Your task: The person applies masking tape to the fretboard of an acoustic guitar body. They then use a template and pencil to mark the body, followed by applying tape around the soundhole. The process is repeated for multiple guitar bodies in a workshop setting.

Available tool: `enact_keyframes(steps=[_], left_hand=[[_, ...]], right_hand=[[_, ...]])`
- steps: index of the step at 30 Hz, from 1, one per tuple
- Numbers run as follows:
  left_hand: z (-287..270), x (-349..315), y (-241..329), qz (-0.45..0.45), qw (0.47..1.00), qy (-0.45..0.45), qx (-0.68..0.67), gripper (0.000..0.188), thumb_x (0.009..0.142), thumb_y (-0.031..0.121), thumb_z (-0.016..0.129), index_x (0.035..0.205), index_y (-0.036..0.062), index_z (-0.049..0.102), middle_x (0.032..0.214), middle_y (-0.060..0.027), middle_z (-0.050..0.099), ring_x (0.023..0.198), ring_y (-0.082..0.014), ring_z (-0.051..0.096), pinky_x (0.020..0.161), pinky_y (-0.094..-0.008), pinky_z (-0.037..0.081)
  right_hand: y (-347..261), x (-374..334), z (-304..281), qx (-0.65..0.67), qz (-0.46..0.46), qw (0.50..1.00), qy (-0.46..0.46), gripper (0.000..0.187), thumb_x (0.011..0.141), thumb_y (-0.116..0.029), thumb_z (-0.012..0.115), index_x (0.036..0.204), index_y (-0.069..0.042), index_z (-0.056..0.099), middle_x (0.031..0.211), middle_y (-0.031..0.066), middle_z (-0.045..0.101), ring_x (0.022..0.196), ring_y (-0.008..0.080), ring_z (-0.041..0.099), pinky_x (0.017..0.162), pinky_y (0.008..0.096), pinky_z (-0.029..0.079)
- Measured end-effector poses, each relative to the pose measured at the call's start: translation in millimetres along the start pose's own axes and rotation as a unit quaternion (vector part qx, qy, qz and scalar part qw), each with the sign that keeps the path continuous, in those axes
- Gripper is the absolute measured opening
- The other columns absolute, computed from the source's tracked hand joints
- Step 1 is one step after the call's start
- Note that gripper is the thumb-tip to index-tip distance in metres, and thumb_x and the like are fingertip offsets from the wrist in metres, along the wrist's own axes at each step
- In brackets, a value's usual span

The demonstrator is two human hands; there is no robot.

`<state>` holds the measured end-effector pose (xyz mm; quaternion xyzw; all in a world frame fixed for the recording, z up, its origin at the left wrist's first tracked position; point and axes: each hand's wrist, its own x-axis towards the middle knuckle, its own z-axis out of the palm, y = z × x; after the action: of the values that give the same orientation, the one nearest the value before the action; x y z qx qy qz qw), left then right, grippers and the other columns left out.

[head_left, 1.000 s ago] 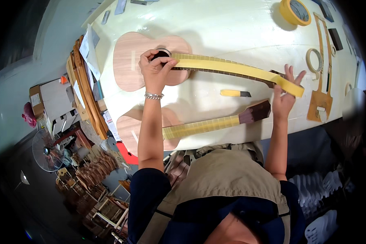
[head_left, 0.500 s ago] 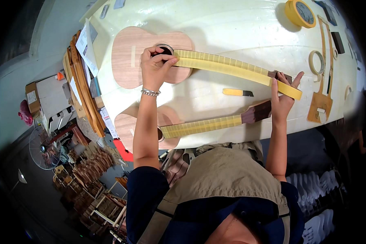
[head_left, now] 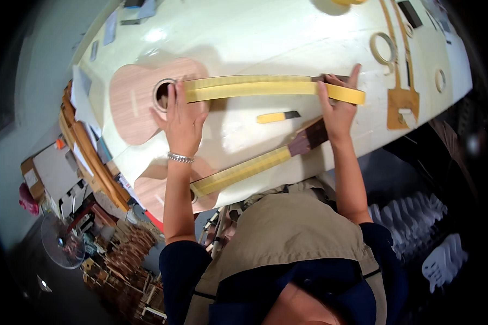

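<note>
A small unfinished wooden guitar (head_left: pixel 135 100) lies on the white table (head_left: pixel 244 32). Its neck (head_left: pixel 255 86) is wrapped in yellow tape and points right. My left hand (head_left: pixel 180 120) rests flat on the body beside the sound hole (head_left: pixel 161 95), fingers spread just under the neck. My right hand (head_left: pixel 337 105) holds the far end of that neck at the headstock, thumb and fingers over it. A second guitar (head_left: pixel 157 189) lies nearer me, with a taped neck (head_left: pixel 244 170) and a dark headstock (head_left: pixel 309 135).
A yellow-handled blade tool (head_left: pixel 276 116) lies between the two necks. A tape ring (head_left: pixel 384 47) and flat wooden templates (head_left: pixel 401 103) sit at the right. Bent wooden sides (head_left: pixel 87 157) lean off the table's left edge, above stacked parts and a fan (head_left: pixel 62 249).
My left hand has slid off the neck joint down onto the guitar body and spread flat. My right hand has settled over the neck's end. My head has come closer to the table.
</note>
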<state>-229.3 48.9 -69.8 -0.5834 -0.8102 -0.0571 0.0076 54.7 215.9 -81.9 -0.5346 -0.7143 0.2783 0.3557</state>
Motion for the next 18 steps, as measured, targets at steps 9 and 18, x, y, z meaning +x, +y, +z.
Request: enact_keyframes(steps=[9, 18], left_hand=[[2.8, -0.1, 33.8, -0.024, 0.999, -0.023, 0.02, 0.088, 0.083, 0.06, 0.048, 0.147, 0.0091, 0.015, 0.154, -0.0073, 0.011, 0.143, -0.0247, 0.007, 0.099, -0.0715, -0.004], [17.4, 29.2, 183.5, 0.346, 0.924, -0.054, -0.156, 0.043, 0.076, 0.025, 0.066, 0.115, 0.0083, 0.055, 0.137, -0.0146, 0.04, 0.135, -0.0249, 0.029, 0.106, -0.0526, 0.024]], right_hand=[[18.4, -1.8, 5.9, -0.155, -0.112, 0.981, 0.027, 0.075, 0.08, -0.019, 0.07, 0.14, 0.002, 0.03, 0.093, 0.0057, 0.064, 0.085, 0.0181, 0.061, 0.102, 0.0463, 0.033], [12.6, -7.6, 2.4, 0.295, 0.04, 0.952, -0.068, 0.066, 0.092, -0.033, 0.052, 0.143, 0.001, 0.025, 0.112, 0.0149, 0.053, 0.109, 0.0238, 0.05, 0.1, 0.0385, 0.032]])
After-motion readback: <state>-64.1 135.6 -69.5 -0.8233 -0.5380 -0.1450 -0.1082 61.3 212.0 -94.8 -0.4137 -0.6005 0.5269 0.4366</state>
